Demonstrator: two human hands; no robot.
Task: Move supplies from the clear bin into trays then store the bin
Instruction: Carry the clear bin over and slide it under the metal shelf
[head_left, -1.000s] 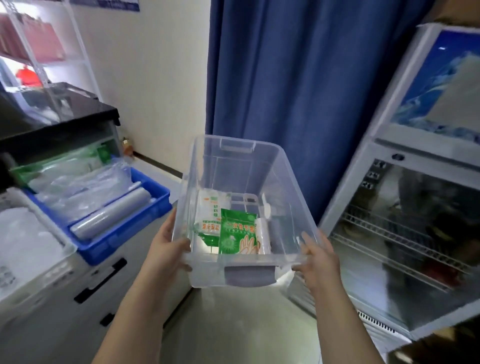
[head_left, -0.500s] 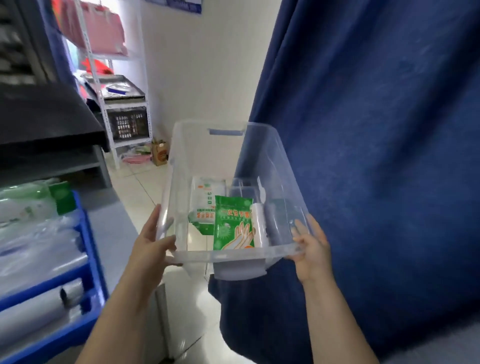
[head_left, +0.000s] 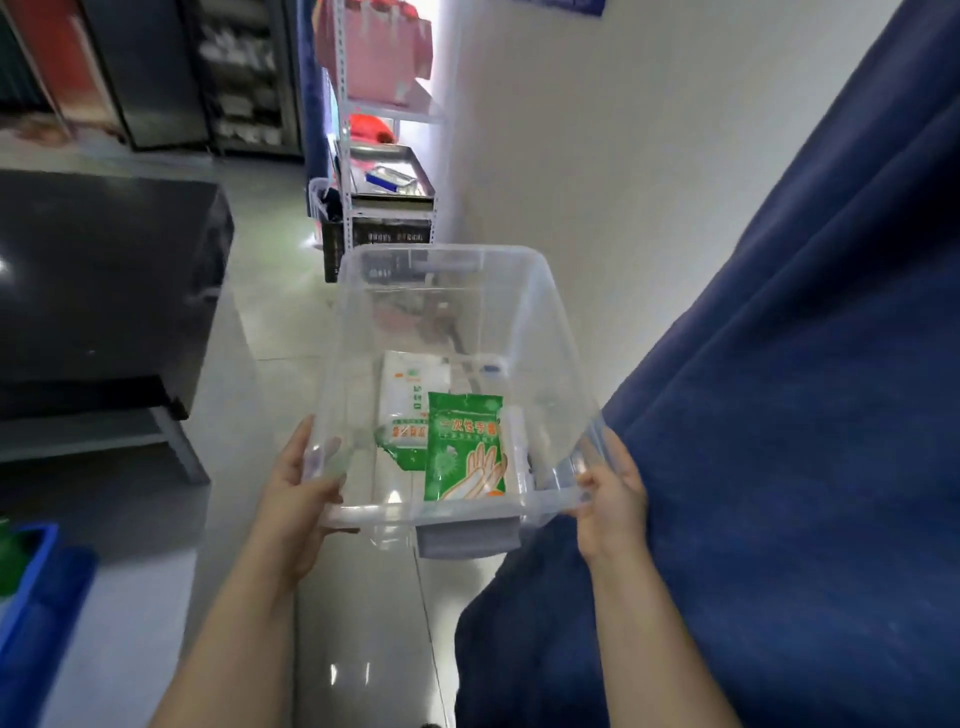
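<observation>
You hold the clear bin (head_left: 545, 332) in the air over the floor, mouth up. Your left hand (head_left: 296, 499) grips the near-left rim and your right hand (head_left: 613, 499) the near-right. Its long axis runs straight away from you, with the far end pointing toward the shelf rack (head_left: 387, 171). That far end has no support. If it dips, the green packet (head_left: 465, 447) and white packet (head_left: 410, 395) at the near end may slide. The blue curtain (head_left: 779, 415), just beside your right hand, could snag the bin.

A shop's back storage area: metal shelving rack (head_left: 387, 111) with trays and crates, dark glass-door cabinet (head_left: 208, 73), blue curtain (head_left: 805, 415), tiled floor (head_left: 270, 312).
</observation>
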